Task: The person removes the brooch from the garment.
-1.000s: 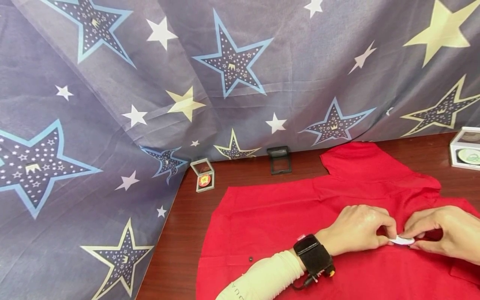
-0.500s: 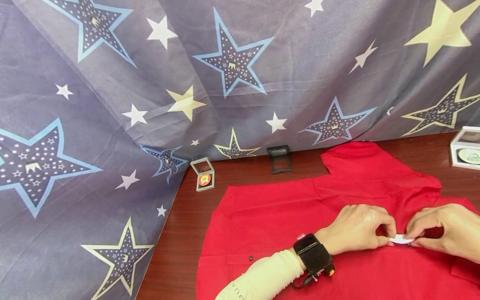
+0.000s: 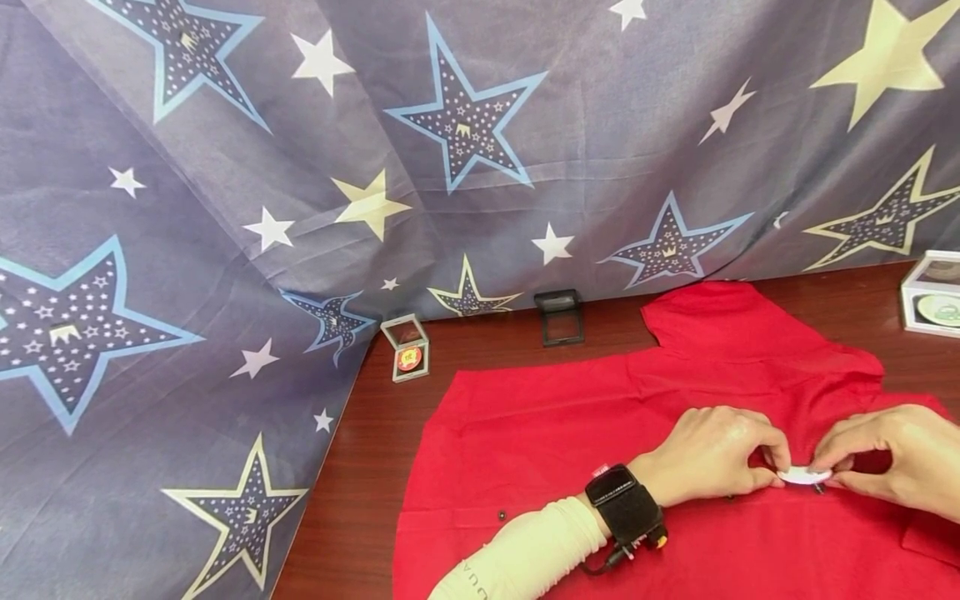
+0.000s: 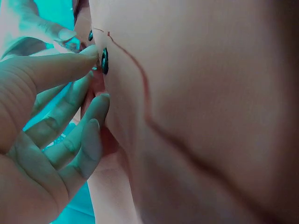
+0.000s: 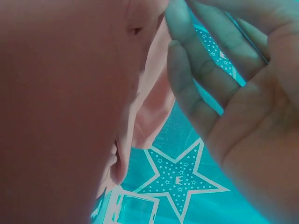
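A red shirt (image 3: 600, 433) is laid flat on the dark wooden tabletop (image 3: 375, 467), spread from the lower left toward the far right, where a sleeve or shoulder part is raised toward the star-printed cloth (image 3: 300, 167). A small white disc, apparently a badge (image 3: 804, 476), is held over the middle front of the shirt, just above the fabric. It is pinched from both sides: the left hand (image 3: 708, 457) is closed on its left edge with thumb and forefinger, and the right hand (image 3: 892, 458) is closed on its right edge in the same way.

The badge is presented nearly flat, face up, with its long axis running left to right between the two grips. In the left wrist view a dark round stud (image 4: 104, 60) is seen at the fabric edge against the fingertips (image 4: 91, 52); whether it belongs to the badge or to the shirt cannot be told.

Progress is judged as midway: the shirt is spread and the badge is brought to its place, but no fastening is visible, and the badge is not yet seen lying free on the cloth. Fixing and release are judged to remain.

Two small display cases, one with a red token (image 3: 408, 359) and one black and empty-looking (image 3: 559, 317), are noted at the far edge, and a white case (image 3: 932, 293) at the right
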The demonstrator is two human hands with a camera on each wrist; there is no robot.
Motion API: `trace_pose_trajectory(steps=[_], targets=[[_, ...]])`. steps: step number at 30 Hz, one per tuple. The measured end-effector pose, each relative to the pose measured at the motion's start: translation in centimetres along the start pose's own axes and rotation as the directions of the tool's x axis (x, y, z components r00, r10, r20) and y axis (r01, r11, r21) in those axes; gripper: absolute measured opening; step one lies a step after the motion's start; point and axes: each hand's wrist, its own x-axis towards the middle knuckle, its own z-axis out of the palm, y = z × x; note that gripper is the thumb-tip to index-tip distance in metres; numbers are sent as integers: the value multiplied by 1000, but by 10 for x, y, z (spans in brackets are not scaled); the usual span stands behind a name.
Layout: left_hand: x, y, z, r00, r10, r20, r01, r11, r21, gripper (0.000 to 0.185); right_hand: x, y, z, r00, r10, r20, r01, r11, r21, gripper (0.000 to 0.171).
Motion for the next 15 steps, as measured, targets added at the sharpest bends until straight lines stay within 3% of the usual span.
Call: trace_pose_trajectory(steps=[4, 15], targets=[[0, -1, 0, 1000, 25, -4, -25, 1000, -8, 11, -2, 2, 1, 1000, -2, 15, 3, 1000, -24, 34], [-1, -1, 0, 998, 69, 0, -69, 998, 9, 7, -4, 3, 4, 999, -15, 38, 12, 998, 68, 30]])
